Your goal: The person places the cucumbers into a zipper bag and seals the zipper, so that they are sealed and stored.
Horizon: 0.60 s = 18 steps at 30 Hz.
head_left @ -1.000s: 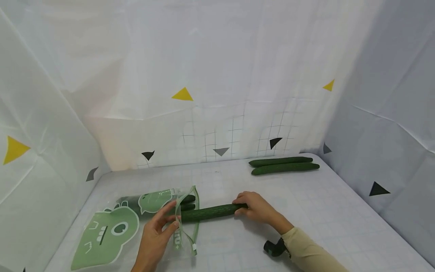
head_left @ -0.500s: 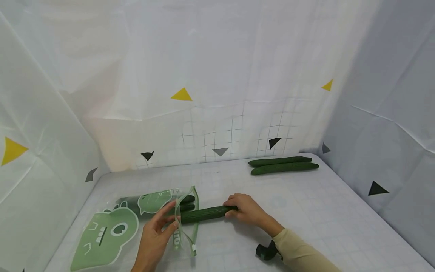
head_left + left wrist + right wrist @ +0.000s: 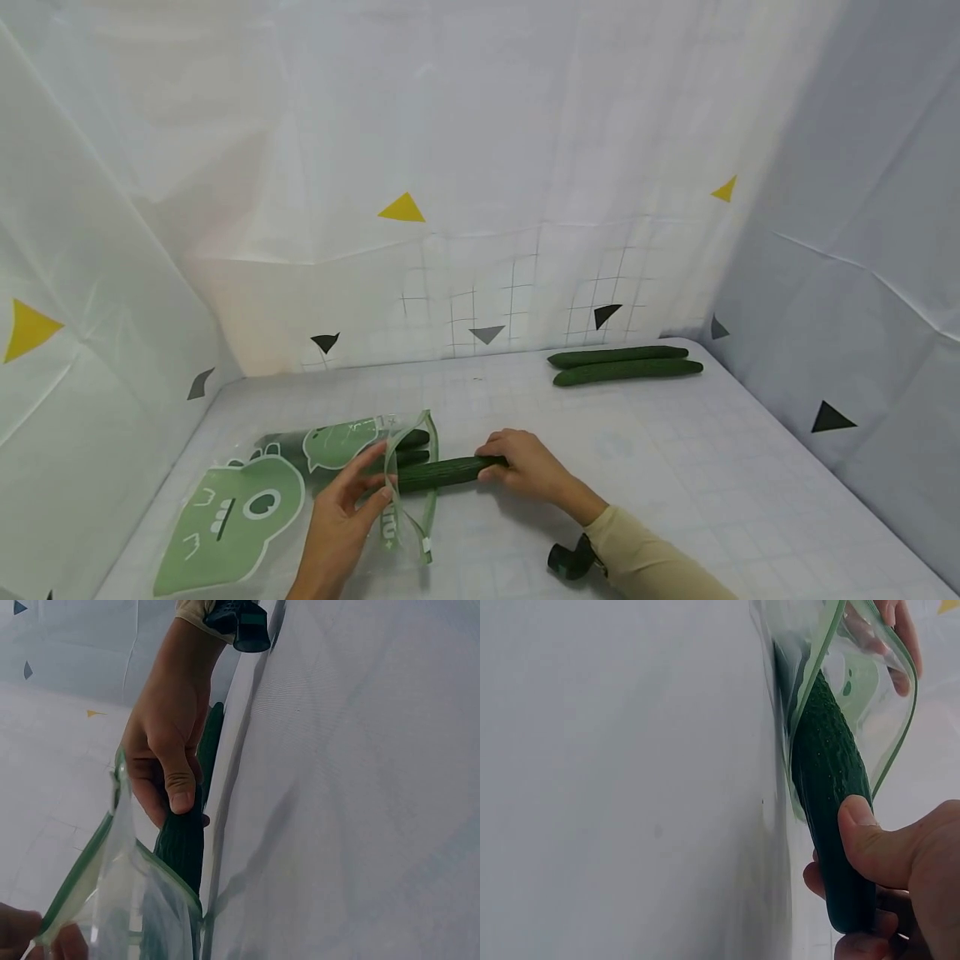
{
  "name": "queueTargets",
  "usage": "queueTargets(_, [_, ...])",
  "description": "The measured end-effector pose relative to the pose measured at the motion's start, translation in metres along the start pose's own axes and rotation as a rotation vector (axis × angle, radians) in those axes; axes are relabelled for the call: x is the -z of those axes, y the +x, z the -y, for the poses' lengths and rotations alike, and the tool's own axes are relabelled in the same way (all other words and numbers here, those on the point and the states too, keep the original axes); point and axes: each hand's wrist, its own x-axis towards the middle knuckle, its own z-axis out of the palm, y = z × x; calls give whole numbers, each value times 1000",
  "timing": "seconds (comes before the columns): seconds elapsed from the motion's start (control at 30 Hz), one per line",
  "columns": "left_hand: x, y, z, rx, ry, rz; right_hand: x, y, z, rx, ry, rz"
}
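My right hand (image 3: 525, 471) grips the near end of a dark green cucumber (image 3: 450, 473), thumb on one side and fingers on the other. The cucumber's far part lies inside the mouth of a clear zip bag (image 3: 430, 517) with green edging, also seen in the right wrist view, where the cucumber (image 3: 829, 757) passes between the bag's lips. My left hand (image 3: 341, 508) pinches the bag's rim and the mouth stands apart. Two more cucumbers (image 3: 414, 448) show inside the bag. The bag's green printed cartoon (image 3: 232, 525) lies flat to the left.
Two loose cucumbers (image 3: 626, 365) lie side by side at the back right of the white table (image 3: 675, 467). White sheets with yellow, grey and black triangles wall the table at the back (image 3: 480, 167) and sides. A black device (image 3: 572, 558) sits at the right wrist.
My right hand has moved left, sliding the cucumber farther into the bag, so less of it shows outside. The left hand and the bag have stayed nearly still.
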Motion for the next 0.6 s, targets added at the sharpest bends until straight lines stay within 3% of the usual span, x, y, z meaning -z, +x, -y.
queueTargets(0.6, [0, 1, 0, 3, -1, 8, -7, 13, 12, -15, -4, 21])
